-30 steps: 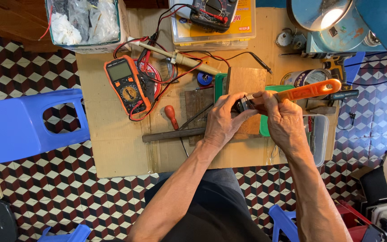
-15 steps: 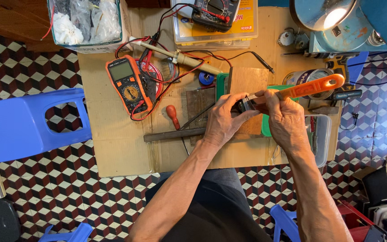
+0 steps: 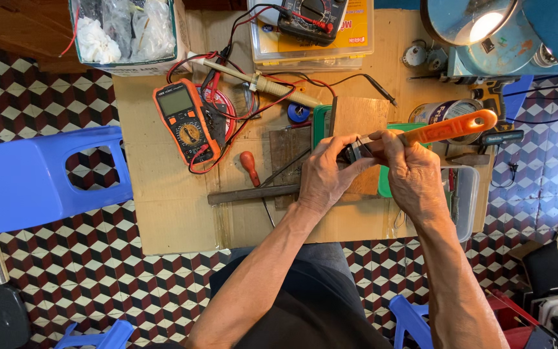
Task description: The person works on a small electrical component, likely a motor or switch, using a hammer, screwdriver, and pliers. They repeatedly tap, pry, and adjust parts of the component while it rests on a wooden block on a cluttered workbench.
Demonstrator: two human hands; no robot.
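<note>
My left hand (image 3: 326, 173) pinches a small dark part (image 3: 355, 152) with thin wires, held above the cardboard work surface (image 3: 169, 200). My right hand (image 3: 411, 169) grips an orange-handled tool (image 3: 456, 126) whose handle points up to the right, its tip hidden at the dark part between both hands. A wooden block (image 3: 358, 116) and a green tray (image 3: 323, 123) lie just behind the hands.
An orange multimeter (image 3: 184, 123) with red and black leads, a soldering iron (image 3: 259, 83), a small red-handled screwdriver (image 3: 250, 168) and a metal bar (image 3: 253, 194) lie left of the hands. A blue plastic stool (image 3: 40, 178) stands at left, a lamp (image 3: 479, 26) at top right.
Both hands stay together on the small part. The orange handle has shifted only slightly; nothing was picked up or let go.
</note>
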